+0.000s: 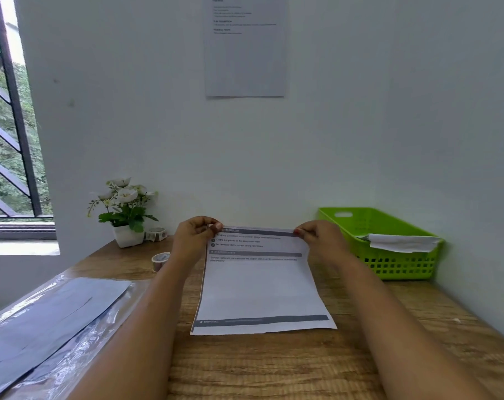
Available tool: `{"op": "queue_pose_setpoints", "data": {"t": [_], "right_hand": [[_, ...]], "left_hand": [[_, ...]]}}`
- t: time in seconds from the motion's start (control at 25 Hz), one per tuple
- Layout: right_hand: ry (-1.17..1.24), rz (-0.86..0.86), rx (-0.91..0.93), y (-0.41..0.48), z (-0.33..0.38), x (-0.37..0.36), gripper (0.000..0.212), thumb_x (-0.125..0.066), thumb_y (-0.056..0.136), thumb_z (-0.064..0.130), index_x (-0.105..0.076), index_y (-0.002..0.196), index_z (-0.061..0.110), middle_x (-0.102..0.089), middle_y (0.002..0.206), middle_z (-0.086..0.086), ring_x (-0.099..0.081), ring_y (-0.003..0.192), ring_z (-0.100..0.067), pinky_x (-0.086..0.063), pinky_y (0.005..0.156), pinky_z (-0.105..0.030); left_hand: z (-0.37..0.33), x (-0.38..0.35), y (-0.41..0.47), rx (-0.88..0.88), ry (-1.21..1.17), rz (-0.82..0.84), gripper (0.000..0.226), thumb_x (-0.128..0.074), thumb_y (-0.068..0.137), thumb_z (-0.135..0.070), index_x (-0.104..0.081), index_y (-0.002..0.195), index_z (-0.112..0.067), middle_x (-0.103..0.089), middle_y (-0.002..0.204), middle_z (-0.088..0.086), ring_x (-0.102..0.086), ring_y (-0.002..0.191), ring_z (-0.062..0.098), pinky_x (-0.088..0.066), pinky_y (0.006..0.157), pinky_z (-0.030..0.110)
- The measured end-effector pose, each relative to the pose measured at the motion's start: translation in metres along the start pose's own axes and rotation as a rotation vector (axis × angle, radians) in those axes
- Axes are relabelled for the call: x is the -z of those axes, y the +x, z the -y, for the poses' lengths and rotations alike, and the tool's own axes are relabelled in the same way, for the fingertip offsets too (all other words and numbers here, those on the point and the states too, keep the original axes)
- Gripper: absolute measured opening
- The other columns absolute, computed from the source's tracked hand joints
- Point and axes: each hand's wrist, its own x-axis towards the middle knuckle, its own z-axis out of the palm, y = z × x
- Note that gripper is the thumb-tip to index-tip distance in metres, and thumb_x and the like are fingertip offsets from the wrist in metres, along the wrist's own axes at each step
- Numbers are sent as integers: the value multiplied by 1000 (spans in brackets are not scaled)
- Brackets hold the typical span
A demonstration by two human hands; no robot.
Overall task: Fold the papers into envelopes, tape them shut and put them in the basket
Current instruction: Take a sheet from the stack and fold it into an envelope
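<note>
Left hand (pixel 191 239), right hand (pixel 321 238) pinch paper (pixel 259 287) (blurred).

White printed paper sheet (pixel 259 287), centre: dark grey bands, grey text. Lime-green plastic basket (pixel 395 264), 2 o'clock: square-grid lower wall. Brown wood-grain tabletop (pixel 274 368). White potted flowers (pixel 123 194), 10 o'clock: green leaves, white pot. Clear glossy plastic sleeve (pixel 109 316), 8 o'clock: dark grey sheets inside.

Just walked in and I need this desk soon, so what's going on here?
A person is working on a printed sheet lying on the wooden table. The left hand and right hand each pinch one of its far corners, apparently starting a fold. The green basket on the right already holds one folded white paper. A tape roll sits untouched on the left.
</note>
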Motion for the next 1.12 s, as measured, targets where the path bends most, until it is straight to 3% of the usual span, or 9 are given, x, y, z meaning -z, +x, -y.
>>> {"op": "queue_pose_setpoints", "data": {"t": [0.2,0.28,0.36,0.48,0.56,0.64,0.8,1.0,1.12], "right_hand": [[643,-49,-304,-2,-1,-4,40,-50,96,37,-65,83,2,-67,80,-8,-64,77,-24,-50,74,-34],[808,77,-310,-6,4,-3,29,-51,96,35,-68,90,11,-74,87,-1,-70,79,-17,-55,76,-34],[917,169,-254,-8,8,-2,18,-56,94,19,-67,101,7,-75,89,-3,-72,79,-18,-58,73,-33],[950,87,-239,-5,7,-3,15,-56,92,3,-65,102,7,-73,93,-8,-69,82,-23,-60,69,-32],[946,-39,-250,-4,8,-1,15,-54,93,1,-64,96,12,-70,93,-5,-68,79,-17,-59,64,-27],[971,-97,-233,-3,7,1,18,-57,90,-1,-63,95,15,-69,92,-1,-68,78,-13,-59,66,-25],[951,-18,-206,-4,7,0,29,-61,82,-11,-62,101,11,-68,96,-6,-66,88,-22,-57,81,-33],[793,23,-220,-8,10,2,32,-52,84,-16,-69,78,10,-67,90,0,-64,78,-16,-55,58,-26],[752,-7,-214,-9,10,0,28,-55,81,-16,-69,74,7,-64,90,2,-63,74,-14,-56,57,-24]], "left_hand": [[1,1,2,28,-86,-79,10,-63,88,-11,-65,79,-12,-68,68,0,-61,61,13,-52,63,28],[-1,-1,3,29,-124,-97,10,-63,88,-13,-65,78,-14,-69,70,0,-62,63,15,-53,68,32],[-3,-5,3,32,-140,-136,10,-64,88,-15,-65,78,-16,-69,72,2,-63,65,16,-54,71,36],[-7,-7,2,81,-212,-111,6,-68,86,-17,-64,89,-14,-70,81,5,-65,72,21,-56,75,39],[-8,-4,-1,194,-256,40,21,-67,85,-12,-59,104,-12,-71,92,9,-68,80,25,-58,77,41],[-8,-2,-6,248,-274,140,17,-61,87,-2,-60,101,-12,-71,95,10,-69,82,25,-59,74,40],[-5,-4,-6,252,-324,77,19,-49,92,4,-61,86,-10,-68,91,12,-66,77,25,-58,69,37],[-1,1,-5,316,-335,14,30,-42,93,6,-58,75,-10,-66,76,12,-61,59,25,-56,52,29],[-2,3,-5,441,-315,13,26,-42,96,-8,-62,81,-14,-58,82,14,-55,69,26,-53,63,35]]}}
